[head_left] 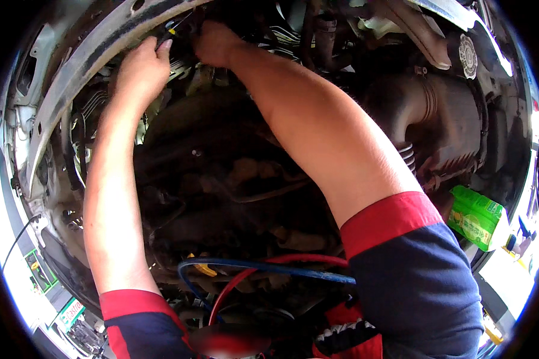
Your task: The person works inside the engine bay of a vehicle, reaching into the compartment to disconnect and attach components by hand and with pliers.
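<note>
Head view, upright, wide fisheye. Operating remotely, I look through the left of two lenses worn on the person's head, facing down over the engine point(233, 173) at close range. The right sleeve point(419, 269) lies nearest, at lower right; the left hand point(142, 69) and right hand point(215, 45) lie farther off, near the upper edge.

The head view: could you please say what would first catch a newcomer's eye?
Probably the bare forearms, stretched across the dark engine bay, with left hand and right hand near the top edge. Next come the bright green packet at right and the blue hose and red hose curving near the bottom.
</note>
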A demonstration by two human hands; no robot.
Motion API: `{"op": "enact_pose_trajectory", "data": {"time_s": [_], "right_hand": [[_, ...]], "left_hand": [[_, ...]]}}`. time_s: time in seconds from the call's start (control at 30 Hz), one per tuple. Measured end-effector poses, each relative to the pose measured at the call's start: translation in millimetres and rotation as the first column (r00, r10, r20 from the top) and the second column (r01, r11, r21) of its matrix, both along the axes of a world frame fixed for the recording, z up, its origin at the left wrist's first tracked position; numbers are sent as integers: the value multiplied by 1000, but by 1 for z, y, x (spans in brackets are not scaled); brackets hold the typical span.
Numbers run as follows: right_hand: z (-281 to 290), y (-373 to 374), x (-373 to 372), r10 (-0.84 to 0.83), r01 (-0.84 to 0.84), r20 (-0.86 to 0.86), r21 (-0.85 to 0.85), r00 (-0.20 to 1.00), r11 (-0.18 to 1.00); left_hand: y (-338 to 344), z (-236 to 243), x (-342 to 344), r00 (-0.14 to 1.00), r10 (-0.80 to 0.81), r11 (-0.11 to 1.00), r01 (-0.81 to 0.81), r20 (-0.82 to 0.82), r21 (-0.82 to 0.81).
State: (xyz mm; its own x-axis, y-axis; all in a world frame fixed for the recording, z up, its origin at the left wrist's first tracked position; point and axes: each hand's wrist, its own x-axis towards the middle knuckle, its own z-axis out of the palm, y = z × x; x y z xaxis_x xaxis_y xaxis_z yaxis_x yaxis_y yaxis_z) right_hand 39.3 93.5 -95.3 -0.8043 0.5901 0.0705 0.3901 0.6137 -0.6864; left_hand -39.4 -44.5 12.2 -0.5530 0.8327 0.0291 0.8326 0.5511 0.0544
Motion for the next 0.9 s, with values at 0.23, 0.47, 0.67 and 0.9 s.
{"op": "enact_pose_trajectory", "data": {"time_s": [0.23,0.47,0.67,0.9], "right_hand": [[-4,12,3,292,-299,112,46,950,953],[-12,4,5,-104,-112,-164,-915,981,389],[-4,4,13,-225,-46,-125,-944,966,326],[-46,32,-7,-178,-62,-164,-879,970,472]], "left_hand": [[13,-31,-3,964,-95,991,68,249,114],[31,-13,-4,987,-116,993,115,110,15],[62,-3,22,991,-136,985,136,4,-105],[75,-26,26,990,-66,995,75,124,-64]]}}
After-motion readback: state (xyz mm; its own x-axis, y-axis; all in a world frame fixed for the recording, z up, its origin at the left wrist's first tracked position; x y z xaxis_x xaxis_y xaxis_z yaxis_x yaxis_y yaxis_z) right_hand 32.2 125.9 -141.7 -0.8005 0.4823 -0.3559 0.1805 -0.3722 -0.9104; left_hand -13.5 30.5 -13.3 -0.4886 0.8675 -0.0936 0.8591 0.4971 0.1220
